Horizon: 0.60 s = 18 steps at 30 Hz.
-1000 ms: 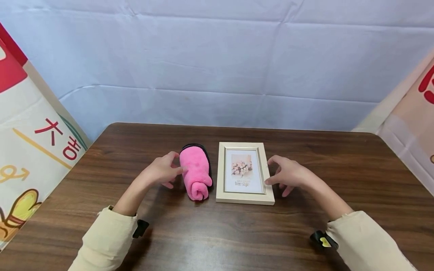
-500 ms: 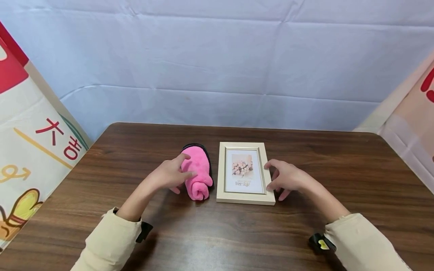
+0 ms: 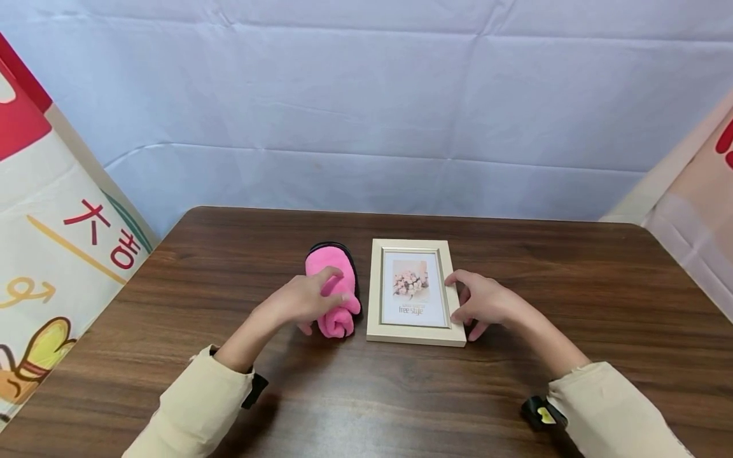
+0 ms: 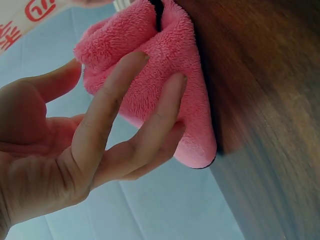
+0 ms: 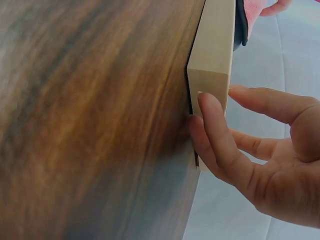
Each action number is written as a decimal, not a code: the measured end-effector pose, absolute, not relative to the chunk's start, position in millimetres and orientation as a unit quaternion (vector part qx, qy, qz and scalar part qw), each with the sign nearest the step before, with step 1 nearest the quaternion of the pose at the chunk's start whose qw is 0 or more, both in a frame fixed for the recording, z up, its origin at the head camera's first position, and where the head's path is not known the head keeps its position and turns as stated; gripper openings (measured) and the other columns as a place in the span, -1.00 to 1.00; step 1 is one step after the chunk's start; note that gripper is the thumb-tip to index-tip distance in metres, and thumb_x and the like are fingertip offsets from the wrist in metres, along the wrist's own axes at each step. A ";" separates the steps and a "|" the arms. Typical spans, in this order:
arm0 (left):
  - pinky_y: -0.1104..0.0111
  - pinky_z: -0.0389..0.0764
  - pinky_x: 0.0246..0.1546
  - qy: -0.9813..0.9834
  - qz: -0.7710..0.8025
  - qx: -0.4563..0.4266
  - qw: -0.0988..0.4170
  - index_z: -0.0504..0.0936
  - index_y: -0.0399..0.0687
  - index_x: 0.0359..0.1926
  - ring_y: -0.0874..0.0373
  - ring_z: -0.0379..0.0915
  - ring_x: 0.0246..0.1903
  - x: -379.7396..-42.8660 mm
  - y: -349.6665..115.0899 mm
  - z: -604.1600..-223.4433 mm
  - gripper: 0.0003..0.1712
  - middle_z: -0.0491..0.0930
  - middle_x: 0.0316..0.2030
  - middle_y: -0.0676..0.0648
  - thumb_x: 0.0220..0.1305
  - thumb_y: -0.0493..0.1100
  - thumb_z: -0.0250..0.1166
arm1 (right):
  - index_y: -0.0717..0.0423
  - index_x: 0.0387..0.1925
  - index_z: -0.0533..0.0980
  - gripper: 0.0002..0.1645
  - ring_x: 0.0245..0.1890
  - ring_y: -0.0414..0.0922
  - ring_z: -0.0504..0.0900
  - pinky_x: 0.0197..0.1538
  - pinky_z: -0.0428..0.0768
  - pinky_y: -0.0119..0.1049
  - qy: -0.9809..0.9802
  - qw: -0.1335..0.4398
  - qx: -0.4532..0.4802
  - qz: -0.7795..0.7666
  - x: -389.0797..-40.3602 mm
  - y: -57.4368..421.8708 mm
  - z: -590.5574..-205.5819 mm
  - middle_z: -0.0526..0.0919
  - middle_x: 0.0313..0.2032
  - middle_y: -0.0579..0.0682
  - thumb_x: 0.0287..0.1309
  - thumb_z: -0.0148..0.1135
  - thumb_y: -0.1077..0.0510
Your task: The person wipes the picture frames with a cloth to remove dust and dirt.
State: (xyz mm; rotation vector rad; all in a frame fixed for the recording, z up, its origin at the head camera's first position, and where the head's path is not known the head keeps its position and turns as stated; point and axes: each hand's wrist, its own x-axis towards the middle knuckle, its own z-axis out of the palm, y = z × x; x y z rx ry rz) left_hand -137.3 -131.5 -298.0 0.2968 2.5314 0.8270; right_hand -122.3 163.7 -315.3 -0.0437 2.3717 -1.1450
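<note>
A fuzzy pink cloth with black edging (image 3: 328,259), rolled up at its near end, lies on the table. My left hand (image 3: 300,302) reaches over its left side, fingers spread and loosely bent. In the left wrist view the fingers stand around the pink cloth without closing on it; fingertip contact is hard to judge. To the right lies a cream picture frame (image 3: 411,289), face up, with a flower print. My right hand (image 3: 485,299) pinches its right edge. In the right wrist view the thumb is at the frame's face and the fingers are against its side (image 5: 210,85).
The dark wood table (image 3: 515,254) has rounded far corners. Behind it hangs a pale blue cloth backdrop (image 3: 355,102). Printed banners stand at the left (image 3: 74,254) and right (image 3: 698,191). A narrow gap separates the pink cloth and the picture frame.
My left hand has moved rightward from beside the pink cloth to over it. My right hand has come in slightly onto the picture frame's edge. Both objects stay on the table.
</note>
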 end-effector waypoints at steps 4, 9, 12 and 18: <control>0.31 0.60 -0.67 0.923 0.293 0.107 0.224 0.29 0.05 0.22 0.06 0.50 -0.57 -141.3 -127.0 -301.1 -0.46 0.46 -0.07 -0.19 0.26 0.06 0.14 | 0.30 0.18 0.13 -0.26 -0.49 0.01 0.50 -0.54 0.65 -0.14 0.875 0.252 -0.017 -0.413 -122.2 162.7 -315.5 0.40 -0.37 0.22 -0.06 0.22 0.44; 0.30 0.58 -0.72 0.931 0.278 0.106 0.213 0.34 0.06 0.17 0.02 0.49 -0.61 -143.5 -120.7 -305.2 -0.49 0.50 -0.14 -0.19 0.25 0.11 0.14 | 0.30 0.20 0.11 -0.25 -0.49 0.02 0.49 -0.54 0.65 -0.13 0.873 0.254 -0.015 -0.417 -121.3 162.1 -316.0 0.39 -0.38 0.21 -0.05 0.19 0.45; 0.30 0.57 -0.75 0.935 0.267 0.105 0.207 0.36 0.06 0.14 -0.01 0.46 -0.54 -144.0 -117.5 -306.6 -0.50 0.50 -0.17 -0.19 0.24 0.11 0.16 | 0.30 0.21 0.10 -0.24 -0.49 0.01 0.48 -0.54 0.65 -0.13 0.871 0.256 -0.015 -0.418 -120.7 162.2 -316.1 0.39 -0.37 0.21 -0.04 0.19 0.44; 0.29 0.56 -0.76 0.938 0.260 0.102 0.205 0.35 0.06 0.08 -0.09 0.37 -0.33 -145.0 -114.9 -310.2 -0.52 0.46 -0.24 -0.19 0.18 0.05 0.23 | 0.29 0.22 0.10 -0.24 -0.48 0.01 0.48 -0.54 0.65 -0.13 0.872 0.255 -0.015 -0.418 -121.2 162.8 -316.3 0.39 -0.37 0.21 -0.02 0.18 0.44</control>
